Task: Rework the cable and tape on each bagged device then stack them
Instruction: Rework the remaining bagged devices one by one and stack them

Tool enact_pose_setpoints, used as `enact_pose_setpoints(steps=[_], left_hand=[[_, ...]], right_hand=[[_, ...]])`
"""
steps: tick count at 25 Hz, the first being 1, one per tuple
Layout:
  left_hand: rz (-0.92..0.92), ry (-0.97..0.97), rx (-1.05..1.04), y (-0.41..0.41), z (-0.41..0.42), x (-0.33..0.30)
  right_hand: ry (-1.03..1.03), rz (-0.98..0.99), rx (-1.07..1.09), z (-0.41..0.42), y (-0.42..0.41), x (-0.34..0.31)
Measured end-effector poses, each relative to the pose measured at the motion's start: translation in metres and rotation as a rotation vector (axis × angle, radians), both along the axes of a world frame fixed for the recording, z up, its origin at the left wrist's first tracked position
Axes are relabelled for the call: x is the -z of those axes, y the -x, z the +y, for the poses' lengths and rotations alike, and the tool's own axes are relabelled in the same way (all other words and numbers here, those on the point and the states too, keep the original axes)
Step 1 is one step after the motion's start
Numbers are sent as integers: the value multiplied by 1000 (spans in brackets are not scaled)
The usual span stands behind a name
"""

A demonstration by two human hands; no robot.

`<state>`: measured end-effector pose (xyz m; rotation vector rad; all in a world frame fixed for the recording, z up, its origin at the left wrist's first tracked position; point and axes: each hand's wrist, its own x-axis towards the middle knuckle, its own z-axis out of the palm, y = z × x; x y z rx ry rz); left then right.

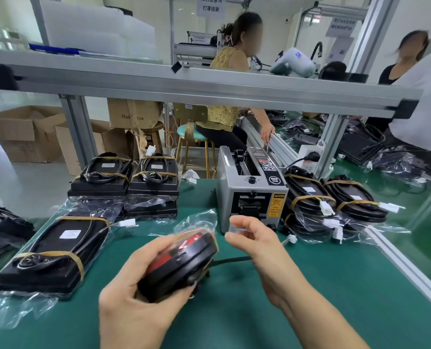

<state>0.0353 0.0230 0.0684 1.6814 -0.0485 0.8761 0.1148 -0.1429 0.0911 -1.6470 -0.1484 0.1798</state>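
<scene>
Left hand (144, 293) grips a black, oval bagged device (181, 260) with a red patch, tilted above the worktop's (310, 285) near middle. Right hand (257, 248) pinches a clear tape strip (237, 229) beside it. Its black cable (232, 260) trails right. Taped devices are stacked along the green worktop's far edge, flanking a grey tape dispenser (249, 195).

The scene is bright and evenly lit, daylight flooding in from the upper left of the frame, where the window area washes out to white. Shadows under the hands on the green mat (310, 311) are soft and faint. Clear plastic bags (20, 308) at lower left catch pale glare. Wide-angle distortion bends the aluminium beam (184, 81) and stretches the corners. The right hand (257, 245) is motion-blurred at its fingertips, the person at the far right is smeared, and the background is soft.
</scene>
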Motion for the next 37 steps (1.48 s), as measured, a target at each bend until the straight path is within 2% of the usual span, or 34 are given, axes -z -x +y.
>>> enact_pose_setpoints(steps=[3,4,5,7,8,9,11,13,15,17,20,22,25,33,37], left_hand=[[-16,308,136,-5,17,11],[-13,421,205,-8,17,15],[-6,497,269,-9,16,19],[75,533,352,-11,21,24],[138,483,356,-10,28,27],[183,350,310,-7,36,24],[210,-21,171,-2,48,15],[208,-248,126,-7,52,9],[303,-231,147,-12,46,5],[391,-69,233,-17,40,9],[363,201,200,-18,34,17],[319,263,138,-17,30,20],[306,213,75,-18,25,19],[297,42,-40,-26,23,21],[296,58,22,-25,24,20]], right_hand=[[405,-187,-408,-16,-2,2],[544,-260,-464,-14,-2,3],[632,-350,-460,-10,-3,4],[684,-504,-354,-3,-5,1],[740,-585,-302,-1,-5,1],[841,-685,-260,-1,-5,0],[1061,-858,-189,2,-5,1],[1170,-902,-199,13,-4,4],[1172,-881,-237,22,0,9],[1079,-825,-288,20,1,9],[758,-584,-422,13,-2,-1],[630,-558,-384,12,-4,-4],[645,-708,-306,15,-1,0],[658,-946,-186,20,19,16],[596,-945,-155,25,20,12]])
